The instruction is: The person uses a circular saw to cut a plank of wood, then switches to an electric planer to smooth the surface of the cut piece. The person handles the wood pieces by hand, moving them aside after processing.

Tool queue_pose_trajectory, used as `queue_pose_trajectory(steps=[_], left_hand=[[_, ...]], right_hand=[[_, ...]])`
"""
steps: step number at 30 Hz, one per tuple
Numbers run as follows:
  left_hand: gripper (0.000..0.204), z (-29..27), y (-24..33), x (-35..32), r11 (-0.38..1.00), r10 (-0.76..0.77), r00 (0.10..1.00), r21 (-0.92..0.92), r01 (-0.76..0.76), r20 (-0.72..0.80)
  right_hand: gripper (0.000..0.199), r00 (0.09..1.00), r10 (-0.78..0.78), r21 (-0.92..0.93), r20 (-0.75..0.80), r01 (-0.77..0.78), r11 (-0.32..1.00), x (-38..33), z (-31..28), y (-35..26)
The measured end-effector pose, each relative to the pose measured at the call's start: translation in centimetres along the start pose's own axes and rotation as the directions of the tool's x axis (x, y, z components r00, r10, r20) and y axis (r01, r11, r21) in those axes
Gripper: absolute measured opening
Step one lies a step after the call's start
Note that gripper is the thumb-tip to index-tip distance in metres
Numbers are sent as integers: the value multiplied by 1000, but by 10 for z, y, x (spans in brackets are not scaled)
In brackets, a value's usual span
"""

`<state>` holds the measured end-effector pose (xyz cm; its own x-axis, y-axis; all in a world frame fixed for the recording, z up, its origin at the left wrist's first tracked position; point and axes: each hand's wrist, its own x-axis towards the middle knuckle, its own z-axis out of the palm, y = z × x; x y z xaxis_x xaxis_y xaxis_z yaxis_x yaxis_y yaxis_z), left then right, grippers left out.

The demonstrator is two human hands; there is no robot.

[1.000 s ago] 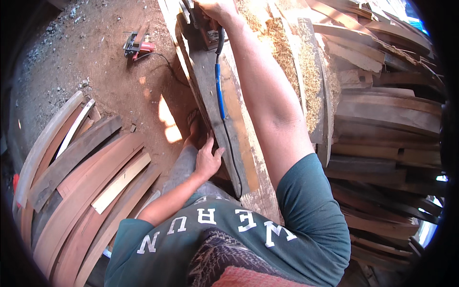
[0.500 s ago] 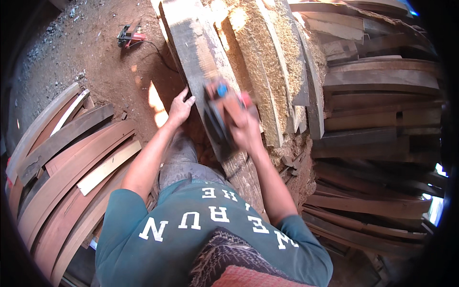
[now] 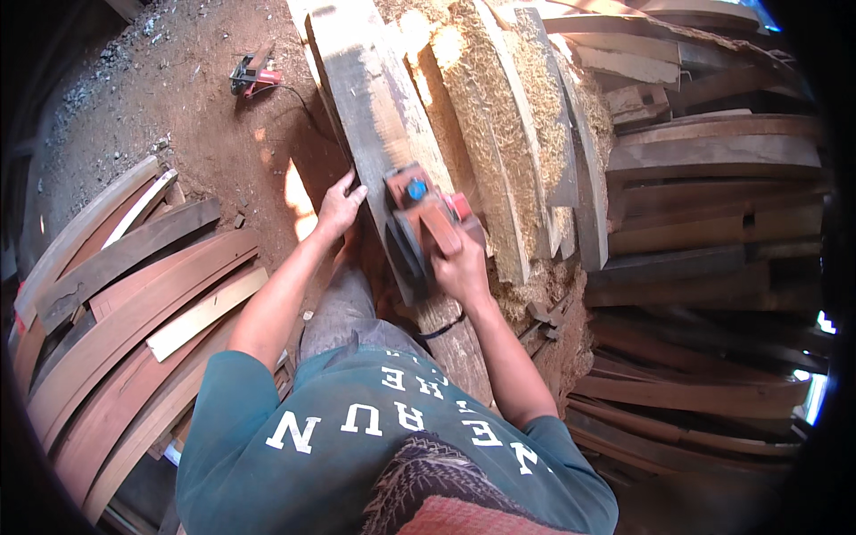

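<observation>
A wide, weathered wooden plank (image 3: pixel 357 85) runs from the far middle down toward my body, with a paler, freshly shaved strip on its top face. On its near part sits an electric planer (image 3: pixel 412 223), brownish-red and black with a blue knob at its front. My right hand (image 3: pixel 461 267) is wrapped around the planer's rear handle. Beside the plank's left edge, my left hand (image 3: pixel 341 205) touches the wood with its fingers stretched out and thumb apart. The planer hides the wood beneath it, and a dark cord shows behind it.
Curved timber pieces (image 3: pixel 143 334) are stacked at the left; more curved timbers (image 3: pixel 713 152) are piled along the right. Shavings (image 3: pixel 477 107) cover boards beside the plank. A red and black corded power tool (image 3: pixel 257 76) lies on the dirt floor (image 3: pixel 201 116) at far left.
The planer and my right hand have shifted slightly toward me along the plank. My left hand keeps its place at the plank's edge. The whole view has shifted a little.
</observation>
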<state>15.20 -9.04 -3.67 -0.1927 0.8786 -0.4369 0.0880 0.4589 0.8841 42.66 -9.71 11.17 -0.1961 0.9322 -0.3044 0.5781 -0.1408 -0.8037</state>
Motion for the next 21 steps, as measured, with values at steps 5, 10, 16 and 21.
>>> queue_pose_trajectory(steps=[5, 10, 16, 21], left_hand=[[61, -2, 14, -6, 997, 8, 999, 76, -5, -47], [63, -10, 57, -17, 982, -96, 994, 160, 104, -55], [64, -13, 54, -16, 985, -50, 997, 162, 59, -60], [60, -14, 53, -8, 978, -93, 995, 185, 100, -43]], right_hand=[[25, 998, -41, -81, 39, 44, 996, 158, 37, -66], [24, 974, -201, -167, 105, 216, 962, 300, 69, -163], [25, 943, -320, -334, 91, 331, 882, 467, 129, -242], [24, 927, -336, -338, 168, 374, 863, 535, 154, -245]])
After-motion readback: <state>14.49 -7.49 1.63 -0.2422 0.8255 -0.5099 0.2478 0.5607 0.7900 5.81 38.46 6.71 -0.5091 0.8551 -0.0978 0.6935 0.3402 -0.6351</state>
